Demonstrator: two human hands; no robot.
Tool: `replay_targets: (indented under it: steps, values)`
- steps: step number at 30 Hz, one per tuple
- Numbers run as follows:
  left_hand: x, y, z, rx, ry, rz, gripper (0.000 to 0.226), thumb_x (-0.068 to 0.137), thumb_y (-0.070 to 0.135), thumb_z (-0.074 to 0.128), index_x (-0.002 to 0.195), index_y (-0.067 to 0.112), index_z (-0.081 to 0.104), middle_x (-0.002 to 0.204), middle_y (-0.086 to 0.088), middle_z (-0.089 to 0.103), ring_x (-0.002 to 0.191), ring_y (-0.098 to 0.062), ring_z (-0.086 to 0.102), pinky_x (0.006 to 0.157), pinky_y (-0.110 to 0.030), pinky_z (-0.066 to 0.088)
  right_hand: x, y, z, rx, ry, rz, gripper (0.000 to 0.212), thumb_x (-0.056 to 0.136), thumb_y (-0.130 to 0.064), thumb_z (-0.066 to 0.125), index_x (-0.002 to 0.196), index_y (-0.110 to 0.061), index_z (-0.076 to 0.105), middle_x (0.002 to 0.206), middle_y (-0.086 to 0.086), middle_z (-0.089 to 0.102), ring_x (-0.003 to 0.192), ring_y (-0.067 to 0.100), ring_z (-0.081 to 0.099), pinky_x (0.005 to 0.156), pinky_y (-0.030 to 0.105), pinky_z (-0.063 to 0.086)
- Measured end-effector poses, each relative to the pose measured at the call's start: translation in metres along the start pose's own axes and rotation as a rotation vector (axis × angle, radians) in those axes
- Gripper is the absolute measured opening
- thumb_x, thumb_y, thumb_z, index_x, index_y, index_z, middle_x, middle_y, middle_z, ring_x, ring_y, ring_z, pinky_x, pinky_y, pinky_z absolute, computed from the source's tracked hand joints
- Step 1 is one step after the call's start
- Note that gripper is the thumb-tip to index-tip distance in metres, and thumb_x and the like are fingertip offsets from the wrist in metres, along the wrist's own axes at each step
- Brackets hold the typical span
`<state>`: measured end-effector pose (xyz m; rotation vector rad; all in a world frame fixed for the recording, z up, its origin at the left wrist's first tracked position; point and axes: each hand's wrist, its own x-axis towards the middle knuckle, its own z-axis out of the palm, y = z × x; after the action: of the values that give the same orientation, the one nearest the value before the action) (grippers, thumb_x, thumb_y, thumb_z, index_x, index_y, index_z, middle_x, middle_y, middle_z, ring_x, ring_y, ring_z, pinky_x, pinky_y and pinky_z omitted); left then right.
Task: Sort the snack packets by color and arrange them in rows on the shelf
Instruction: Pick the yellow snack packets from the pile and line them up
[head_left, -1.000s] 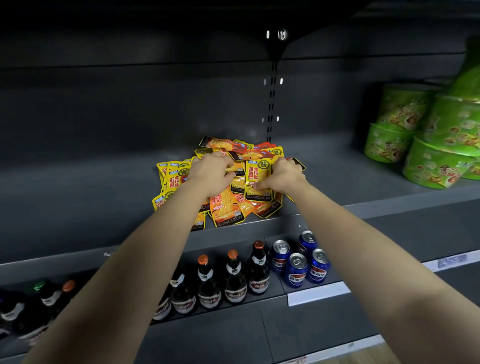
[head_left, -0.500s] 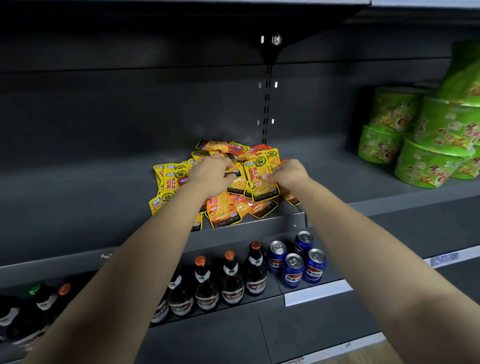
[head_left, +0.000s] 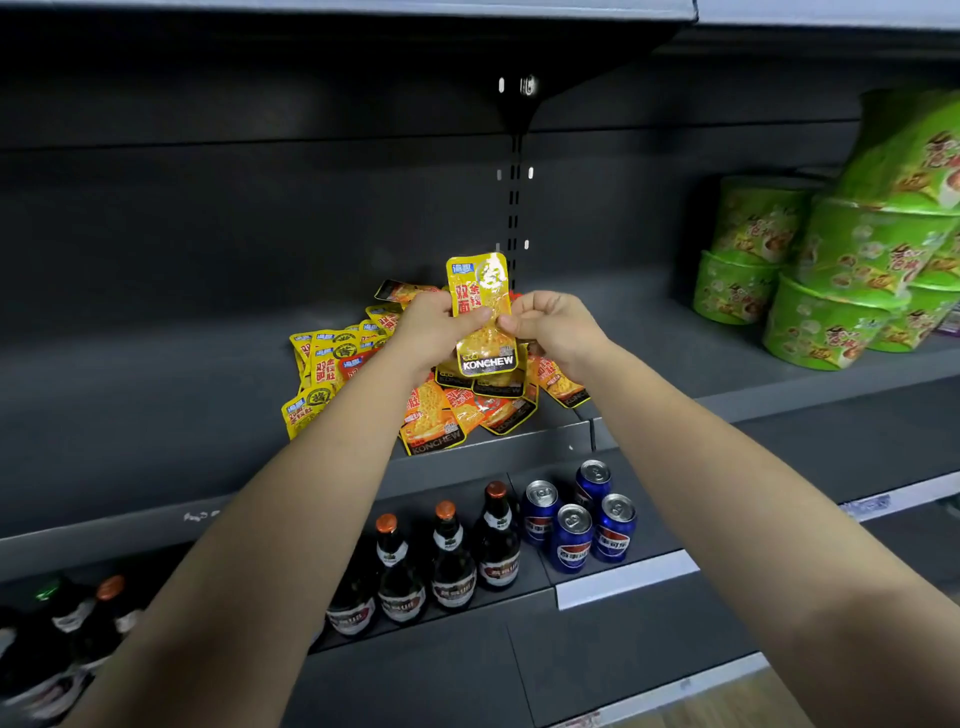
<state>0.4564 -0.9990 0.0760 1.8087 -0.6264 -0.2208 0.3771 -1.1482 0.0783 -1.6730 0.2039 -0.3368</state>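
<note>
You hold one yellow packet (head_left: 480, 312) upright between your two hands, lifted above the pile of packets (head_left: 431, 410), with its black "KONCHEW" band at the bottom and its top edge standing clear above your knuckles. Your left hand (head_left: 431, 332) grips the packet's left side: the thumb lies flat across its printed face near the middle, and the other fingers curl behind it, out of sight. Your right hand (head_left: 553, 327) pinches the packet's right edge at about the same height, thumb and forefinger tips pressed together on the foil, while the remaining fingers fold loosely into the palm. The two thumbs come close to each other on the packet's face, and whether they touch cannot be told. The pile sits just below your wrists at the front lip of the dark shelf (head_left: 156, 415), yellow packets mostly on its left, orange and red ones mixed toward the front and right. Green bowls (head_left: 831, 291) stand stacked at the far right of the same shelf, well apart from the pile. On the shelf below, brown bottles (head_left: 449, 561) stand beside blue cans (head_left: 571, 525).
</note>
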Motion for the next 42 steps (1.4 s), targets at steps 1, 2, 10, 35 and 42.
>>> replay_targets:
  steps: [1,2,10,35,42]
  values:
    - [0.0,-0.001,-0.002,0.02,0.013,0.003,0.014,0.09,0.025,0.067,0.099,0.015,0.07,0.1,-0.008,0.073,0.096,-0.028,0.069,0.09,-0.053,0.053,0.0,0.001,0.0,-0.025,0.016,-0.011,0.019,0.088,-0.004,0.067,0.072,-0.013,0.06,0.057,-0.007,0.064,0.047,0.001,0.056,0.042,0.015,0.038]
    - [0.001,-0.003,-0.004,0.06,0.033,0.018,0.016,0.089,0.026,0.068,0.099,0.014,0.071,0.099,-0.008,0.073,0.095,-0.027,0.069,0.089,-0.053,0.053,0.002,0.002,0.0,-0.068,0.037,-0.01,0.017,0.09,-0.009,0.065,0.074,-0.013,0.062,0.062,-0.002,0.064,0.049,0.005,0.057,0.044,0.017,0.038]
    - [-0.001,-0.012,-0.03,0.645,0.174,0.12,0.033,0.087,0.042,0.066,0.093,0.01,0.068,0.089,-0.006,0.065,0.088,-0.027,0.06,0.066,-0.031,0.038,0.02,0.024,-0.003,-0.819,0.24,0.18,0.037,0.077,-0.045,0.076,0.081,-0.01,0.066,0.081,0.008,0.069,0.075,0.027,0.07,0.075,0.036,0.058]
    - [-0.006,-0.02,-0.043,0.675,0.133,0.059,0.046,0.087,0.042,0.066,0.123,0.014,0.063,0.12,-0.01,0.064,0.113,-0.029,0.055,0.084,-0.035,0.042,0.019,0.011,0.011,-0.676,0.229,0.147,0.055,0.081,-0.019,0.072,0.127,0.005,0.055,0.128,0.021,0.06,0.117,0.035,0.057,0.097,0.046,0.049]
    - [-0.028,-0.013,-0.069,0.775,0.247,0.011,0.033,0.09,0.037,0.063,0.118,0.019,0.064,0.111,-0.007,0.069,0.103,-0.029,0.062,0.085,-0.039,0.048,0.02,-0.005,0.021,-0.766,0.107,-0.032,0.034,0.082,-0.029,0.076,0.107,-0.007,0.068,0.114,0.01,0.067,0.109,0.027,0.061,0.084,0.033,0.048]
